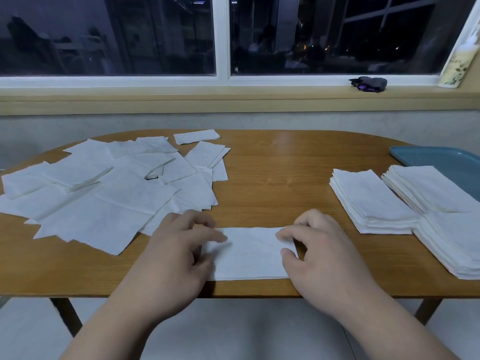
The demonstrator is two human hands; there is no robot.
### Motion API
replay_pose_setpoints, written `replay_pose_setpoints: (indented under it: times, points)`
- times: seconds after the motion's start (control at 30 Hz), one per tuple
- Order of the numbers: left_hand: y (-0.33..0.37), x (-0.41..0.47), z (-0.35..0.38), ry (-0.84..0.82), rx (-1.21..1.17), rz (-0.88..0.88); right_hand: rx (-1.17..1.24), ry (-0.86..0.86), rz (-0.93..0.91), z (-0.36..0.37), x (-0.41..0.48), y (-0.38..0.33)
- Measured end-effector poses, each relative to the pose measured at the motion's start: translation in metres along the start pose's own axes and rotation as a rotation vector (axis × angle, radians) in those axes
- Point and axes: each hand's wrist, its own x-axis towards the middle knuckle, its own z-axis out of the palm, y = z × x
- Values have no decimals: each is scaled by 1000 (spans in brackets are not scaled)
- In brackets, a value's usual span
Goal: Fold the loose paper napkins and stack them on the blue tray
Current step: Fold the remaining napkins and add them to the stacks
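**Wooden table (285, 165), dark window behind**

Half-folded napkin (249, 253) lay lower centre, near the table's front edge. Right hand (319, 253) pinched its right end between thumb and forefinger. Left hand (179, 253) covered its left end, fingers blurred; grip could not be told. Loose napkins (104, 198) sprawled left, cropped by the frame. Folded stacks (371, 201) sat right, one overlapping the blue tray (446, 162), also cropped.

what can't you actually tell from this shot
Blue tray: head view, partly cut off by the right edge and covered by a napkin stack.
Loose napkins: overlap, so no count.
Napkin ends: hidden under left hand and right hand; pinched or pressed, unclear.
Dark thing on the sill: too small.
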Motion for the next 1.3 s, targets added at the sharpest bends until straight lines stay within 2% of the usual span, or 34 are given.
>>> replay_pose_setpoints:
  times: [0.27, 0.47, 0.67, 0.87, 1.1, 1.3]
  points:
    - [-9, -1, -7, -77, 2, 33, 13, -63, -18, 1, 2, 3]
    - [-17, -4, -16, -94, -15, 1, 247, -92, 45, -11, 34, -12]
    - [-22, -5, -19, -64, -47, -50, 133, -141, -22, 17, 130, -44]
    - [-25, -3, -22, -86, -135, -99, 146, -98, -111, 77, 206, -47]
    - [-26, -3, -22, -76, -154, -113, 64, -196, -136, 105, 255, -47]
    - [-26, -3, -21, -75, -147, -108, -43, -136, -162, 110, 261, -47]
